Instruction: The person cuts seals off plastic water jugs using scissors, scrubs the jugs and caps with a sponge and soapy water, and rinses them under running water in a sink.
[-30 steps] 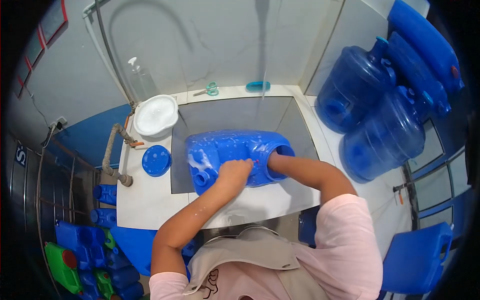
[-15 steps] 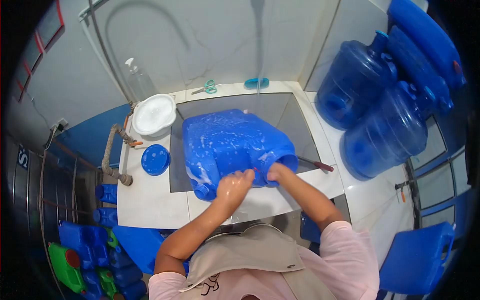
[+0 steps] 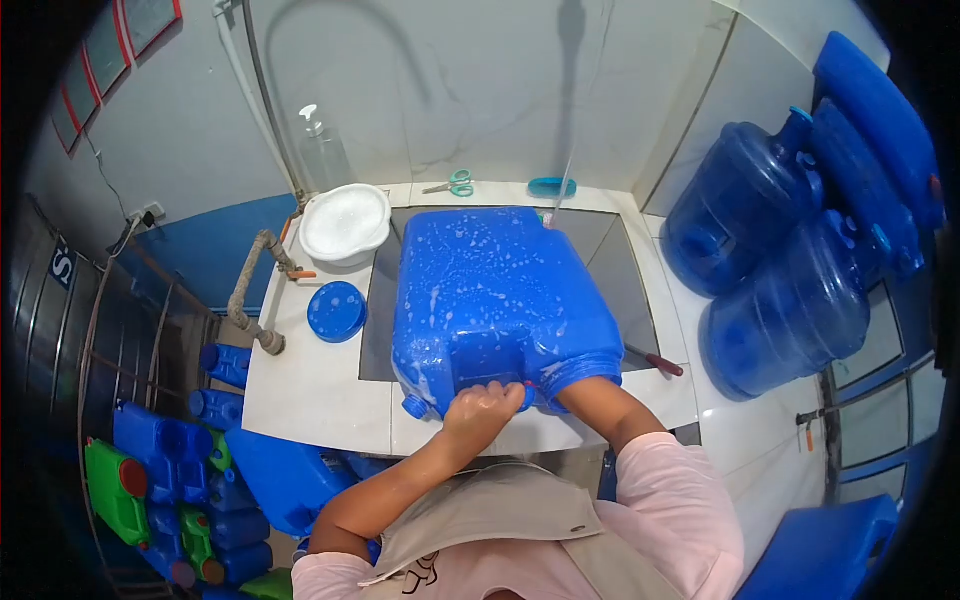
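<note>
A large blue plastic water jug, wet with soap suds, lies on its side over the sink, its wide round mouth facing toward me at the right. My left hand is closed around the jug's handle at the near side; a small spigot cap sits at the jug's lower left corner. My right hand is inside the mouth up to past the wrist, so its fingers and anything in them are hidden. A blue round lid with suds rests on the counter to the left.
A white basin of foam, a clear pump bottle, scissors and a blue brush line the counter. A tool with a dark red handle lies right of the jug. Big blue bottles stand at right; several jerrycans sit lower left.
The jug has tipped up and turned, showing more of its broad side. My right arm has gone deeper into the mouth. My left hand has shifted slightly lower on the handle.
</note>
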A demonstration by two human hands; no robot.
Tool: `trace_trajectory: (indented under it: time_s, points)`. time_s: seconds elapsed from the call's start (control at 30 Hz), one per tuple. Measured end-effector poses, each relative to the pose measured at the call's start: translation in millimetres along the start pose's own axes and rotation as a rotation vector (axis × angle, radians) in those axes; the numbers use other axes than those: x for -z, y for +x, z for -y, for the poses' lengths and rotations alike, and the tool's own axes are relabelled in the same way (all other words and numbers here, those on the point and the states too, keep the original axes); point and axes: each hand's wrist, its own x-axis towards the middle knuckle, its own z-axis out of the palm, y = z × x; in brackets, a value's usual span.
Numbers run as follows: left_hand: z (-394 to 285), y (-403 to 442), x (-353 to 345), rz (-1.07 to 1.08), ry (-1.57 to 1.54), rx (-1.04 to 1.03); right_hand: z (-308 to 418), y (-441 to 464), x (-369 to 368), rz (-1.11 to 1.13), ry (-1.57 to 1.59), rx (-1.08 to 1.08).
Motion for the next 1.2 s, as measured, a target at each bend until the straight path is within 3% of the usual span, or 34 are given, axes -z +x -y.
trace_trajectory:
  time_s: [0.13, 0.33, 0.57, 0.67, 0.73, 0.77, 0.83, 0.9, 1.0, 1.07, 1.1, 1.17, 1.2]
  points:
    - [3.0, 4.4, -2.7, 0.038, -0.121, 0.045, 18.5, 7.8, 4.3, 0.139, -0.108, 0.168]
    - [16.3, 22.8, -3.6, 0.053, -0.226, 0.087, 4.4, 17.3, 19.1, 0.850, -0.281, 0.069]
    - [36.3, 44.8, -23.5, 0.092, -0.237, 0.185, -12.5, 33.6, 67.4, 1.355, -0.307, -0.007]
    - [55.7, 52.9, -35.4, 0.085, -0.260, 0.186, -15.2, 52.7, 94.5, 1.271, -0.371, 0.108]
    - [77.0, 57.0, -47.4, 0.090, -0.271, 0.243, 14.0, 78.6, 126.7, 1.013, -0.489, 0.256]
    - [88.4, 59.5, -54.0, 0.101, -0.290, 0.298, 41.7, 99.1, 150.6, 0.922, -0.480, 0.157]
    - [108.7, 59.1, -70.6, 0.071, -0.296, 0.360, 66.4, 138.9, 162.3, 0.632, -0.404, 0.275]
    - [124.9, 64.3, -77.7, 0.086, -0.305, 0.441, 97.0, 185.4, 130.3, 0.401, -0.280, 0.449]
    - [135.2, 79.8, -95.8, 0.105, -0.360, 0.467, 131.4, 247.0, 15.7, 0.191, 0.101, 0.604]
    - [141.9, 102.4, -110.3, 0.157, -0.398, 0.493, 128.8, 264.7, -43.9, 0.124, 0.161, 0.574]
    - [144.4, 105.1, -115.5, 0.223, -0.434, 0.536, 117.1, 272.5, -35.0, 0.118, 0.165, 0.562]
    - [150.6, 111.1, -125.2, 0.229, -0.504, 0.591, 69.3, 282.2, 12.0, 0.349, 0.331, 0.309]
    - [153.1, 114.8, -129.9, 0.222, -0.569, 0.656, 44.3, 280.0, 37.8, 0.504, 0.710, -0.141]
